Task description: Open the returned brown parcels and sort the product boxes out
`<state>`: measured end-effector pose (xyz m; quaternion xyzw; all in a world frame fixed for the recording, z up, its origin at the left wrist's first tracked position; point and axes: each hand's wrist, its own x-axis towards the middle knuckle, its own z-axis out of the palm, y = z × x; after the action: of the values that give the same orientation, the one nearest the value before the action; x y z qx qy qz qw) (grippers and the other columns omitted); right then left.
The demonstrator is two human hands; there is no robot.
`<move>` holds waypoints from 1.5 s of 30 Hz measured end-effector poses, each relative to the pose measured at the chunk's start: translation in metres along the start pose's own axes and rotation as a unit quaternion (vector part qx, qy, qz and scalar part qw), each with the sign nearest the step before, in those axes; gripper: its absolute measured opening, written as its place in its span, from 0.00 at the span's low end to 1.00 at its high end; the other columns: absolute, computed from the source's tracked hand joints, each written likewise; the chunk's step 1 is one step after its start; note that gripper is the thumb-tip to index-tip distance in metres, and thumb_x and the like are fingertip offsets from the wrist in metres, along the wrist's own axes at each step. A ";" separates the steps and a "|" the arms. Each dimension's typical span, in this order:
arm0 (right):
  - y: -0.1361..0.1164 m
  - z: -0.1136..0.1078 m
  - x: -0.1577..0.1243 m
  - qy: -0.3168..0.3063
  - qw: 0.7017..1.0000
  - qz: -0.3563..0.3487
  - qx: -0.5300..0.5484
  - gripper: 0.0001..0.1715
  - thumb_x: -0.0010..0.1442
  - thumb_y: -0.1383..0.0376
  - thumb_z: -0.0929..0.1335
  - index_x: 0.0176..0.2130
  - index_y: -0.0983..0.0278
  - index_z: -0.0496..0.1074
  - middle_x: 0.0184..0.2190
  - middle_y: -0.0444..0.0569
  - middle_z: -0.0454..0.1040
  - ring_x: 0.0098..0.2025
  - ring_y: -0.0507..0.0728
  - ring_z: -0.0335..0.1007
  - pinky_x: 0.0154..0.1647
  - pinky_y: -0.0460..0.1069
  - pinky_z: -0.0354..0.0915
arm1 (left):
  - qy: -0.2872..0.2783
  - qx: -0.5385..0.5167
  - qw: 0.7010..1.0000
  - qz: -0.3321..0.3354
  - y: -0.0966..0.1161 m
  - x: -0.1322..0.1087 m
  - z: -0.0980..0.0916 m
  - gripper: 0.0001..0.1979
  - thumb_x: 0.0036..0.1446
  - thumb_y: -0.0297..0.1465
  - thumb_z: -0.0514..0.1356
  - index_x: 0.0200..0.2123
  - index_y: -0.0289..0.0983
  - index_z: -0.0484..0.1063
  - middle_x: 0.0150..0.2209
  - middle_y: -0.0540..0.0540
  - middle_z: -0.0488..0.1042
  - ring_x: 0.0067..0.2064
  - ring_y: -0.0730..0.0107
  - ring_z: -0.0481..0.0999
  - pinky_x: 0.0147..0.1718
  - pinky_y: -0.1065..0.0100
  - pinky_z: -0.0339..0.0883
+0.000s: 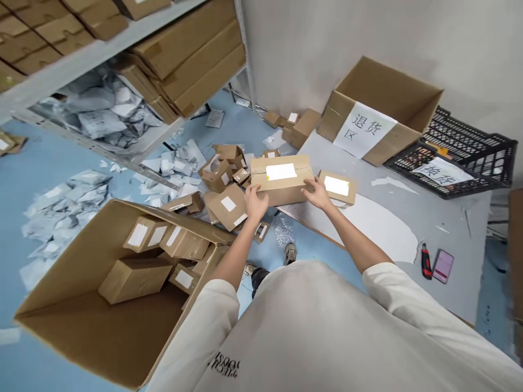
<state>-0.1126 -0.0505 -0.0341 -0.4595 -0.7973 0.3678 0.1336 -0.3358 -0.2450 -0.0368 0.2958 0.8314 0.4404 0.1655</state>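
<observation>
Between my two hands is a brown cardboard box with a white label on its top. My left hand grips its left end, and my right hand has its fingers on the right end. A smaller labelled box lies on the table just right of my right hand. Below and left of my left hand, a pile of opened and closed boxes covers the floor.
A large open carton with several boxes inside stands at lower left. On the grey table are a lettered carton, a black crate, a red utility knife and a phone. Shelving fills the upper left.
</observation>
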 end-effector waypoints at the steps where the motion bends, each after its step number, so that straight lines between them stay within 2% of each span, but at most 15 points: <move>1: 0.011 -0.007 0.000 0.011 1.000 0.013 -0.007 0.35 0.61 0.50 0.75 0.63 0.60 0.81 0.73 0.62 0.69 0.78 0.77 0.59 0.79 0.71 0.60 | -0.010 -0.007 1.000 0.001 0.003 -0.001 0.014 0.23 0.58 0.27 0.67 0.57 0.42 0.76 0.65 0.37 0.71 0.74 0.45 0.68 0.77 0.47 0.59; 4: 0.036 -0.021 -0.003 0.032 0.998 0.040 -0.025 0.33 0.63 0.51 0.73 0.63 0.61 0.80 0.70 0.64 0.69 0.76 0.78 0.60 0.78 0.72 0.60 | -0.038 -0.023 0.999 0.006 0.012 0.001 0.044 0.23 0.58 0.27 0.67 0.57 0.41 0.76 0.66 0.35 0.69 0.75 0.44 0.67 0.77 0.47 0.60; 7: 0.045 -0.026 -0.007 0.063 0.995 0.053 -0.053 0.30 0.66 0.55 0.70 0.64 0.61 0.78 0.72 0.66 0.66 0.76 0.79 0.59 0.75 0.75 0.61 | -0.080 -0.036 0.996 0.019 0.017 0.008 0.055 0.24 0.58 0.27 0.67 0.59 0.40 0.75 0.65 0.34 0.71 0.72 0.45 0.70 0.76 0.47 0.63; 10: 0.031 -0.017 -0.009 0.082 0.991 0.036 -0.103 0.31 0.66 0.59 0.69 0.65 0.62 0.75 0.79 0.66 0.56 0.80 0.80 0.50 0.76 0.79 0.55 | -0.103 -0.047 0.993 0.035 0.012 0.013 0.049 0.26 0.60 0.28 0.65 0.62 0.40 0.74 0.66 0.35 0.73 0.71 0.46 0.72 0.75 0.46 0.64; 13: -0.003 0.010 -0.007 0.041 0.992 -0.037 -0.116 0.29 0.68 0.60 0.68 0.65 0.61 0.75 0.82 0.64 0.51 0.81 0.79 0.46 0.77 0.80 0.52 | -0.079 -0.046 0.995 0.037 -0.006 0.008 0.025 0.26 0.61 0.28 0.64 0.63 0.41 0.72 0.67 0.36 0.73 0.73 0.48 0.70 0.76 0.46 0.62; 16: -0.048 0.055 -0.004 -0.033 0.988 -0.117 -0.097 0.28 0.69 0.60 0.68 0.65 0.60 0.76 0.81 0.63 0.56 0.80 0.78 0.51 0.76 0.78 0.55 | -0.037 -0.036 0.999 -0.001 -0.038 -0.006 -0.016 0.27 0.61 0.27 0.63 0.64 0.40 0.72 0.66 0.35 0.73 0.72 0.48 0.71 0.75 0.45 0.63; 19: -0.097 0.113 -0.009 -0.106 0.974 -0.186 -0.074 0.29 0.68 0.60 0.68 0.65 0.60 0.77 0.78 0.62 0.61 0.79 0.77 0.54 0.75 0.77 0.58 | 0.018 -0.028 0.998 -0.056 -0.080 -0.028 -0.068 0.27 0.61 0.26 0.62 0.63 0.40 0.72 0.65 0.36 0.74 0.70 0.48 0.72 0.74 0.45 0.64; 24: -0.171 0.218 -0.041 -0.230 0.930 -0.284 -0.048 0.29 0.67 0.62 0.68 0.65 0.60 0.78 0.76 0.62 0.65 0.78 0.76 0.58 0.76 0.76 0.59 | 0.105 -0.023 0.984 -0.142 -0.158 -0.081 -0.156 0.26 0.61 0.26 0.62 0.63 0.39 0.73 0.63 0.35 0.75 0.70 0.47 0.73 0.74 0.46 0.65; 27: -0.203 0.280 -0.070 -0.306 0.895 -0.323 -0.031 0.28 0.68 0.62 0.68 0.65 0.60 0.78 0.74 0.61 0.68 0.77 0.72 0.62 0.78 0.73 0.60 | 0.134 -0.032 0.968 -0.208 -0.206 -0.118 -0.196 0.24 0.64 0.27 0.62 0.63 0.40 0.73 0.63 0.35 0.74 0.69 0.47 0.73 0.73 0.46 0.65; 31: -0.227 0.358 -0.106 -0.384 0.861 -0.332 -0.020 0.28 0.68 0.62 0.68 0.65 0.60 0.79 0.73 0.59 0.71 0.77 0.70 0.63 0.80 0.70 0.59 | 0.168 -0.040 0.940 -0.294 -0.270 -0.163 -0.234 0.24 0.64 0.28 0.62 0.63 0.40 0.73 0.64 0.35 0.74 0.68 0.47 0.75 0.73 0.45 0.65; 34: -0.235 0.413 -0.121 -0.426 0.854 -0.297 -0.037 0.31 0.68 0.60 0.69 0.67 0.61 0.77 0.75 0.59 0.69 0.79 0.69 0.62 0.82 0.68 0.57 | 0.163 -0.033 0.930 -0.327 -0.316 -0.181 -0.251 0.25 0.63 0.28 0.61 0.64 0.39 0.73 0.65 0.34 0.74 0.69 0.47 0.74 0.74 0.46 0.64; 36: -0.238 0.448 -0.122 -0.442 0.857 -0.254 -0.069 0.36 0.67 0.59 0.69 0.71 0.63 0.74 0.78 0.61 0.65 0.81 0.70 0.59 0.84 0.67 0.55 | 0.140 -0.021 0.931 -0.338 -0.345 -0.181 -0.255 0.28 0.63 0.27 0.60 0.66 0.38 0.73 0.68 0.33 0.73 0.72 0.47 0.72 0.76 0.46 0.62; 39: -0.241 0.501 -0.114 -0.452 0.863 -0.182 -0.132 0.44 0.67 0.58 0.71 0.76 0.69 0.68 0.81 0.66 0.57 0.83 0.74 0.53 0.85 0.68 0.52 | 0.080 -0.006 0.940 -0.332 -0.384 -0.166 -0.250 0.34 0.62 0.28 0.60 0.72 0.37 0.69 0.76 0.31 0.67 0.78 0.42 0.64 0.78 0.41 0.57; 41: -0.239 0.532 -0.106 -0.449 0.865 -0.149 -0.169 0.47 0.66 0.57 0.71 0.77 0.71 0.65 0.82 0.68 0.54 0.83 0.75 0.52 0.85 0.69 0.51 | 0.038 -0.004 0.947 -0.318 -0.406 -0.153 -0.242 0.38 0.62 0.30 0.61 0.76 0.39 0.65 0.80 0.32 0.61 0.81 0.38 0.57 0.79 0.35 0.53; 45: -0.229 0.572 -0.092 -0.423 0.876 -0.124 -0.196 0.49 0.64 0.58 0.73 0.78 0.69 0.62 0.82 0.69 0.53 0.82 0.76 0.55 0.83 0.70 0.55 | -0.006 -0.003 0.951 -0.311 -0.436 -0.144 -0.230 0.44 0.58 0.31 0.64 0.78 0.42 0.63 0.82 0.33 0.56 0.83 0.32 0.51 0.78 0.24 0.39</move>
<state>-0.5236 -0.4624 -0.2566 -0.1742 -0.8838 0.3438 -0.2652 -0.4988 -0.6736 -0.2683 0.0251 0.8795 0.3682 0.3003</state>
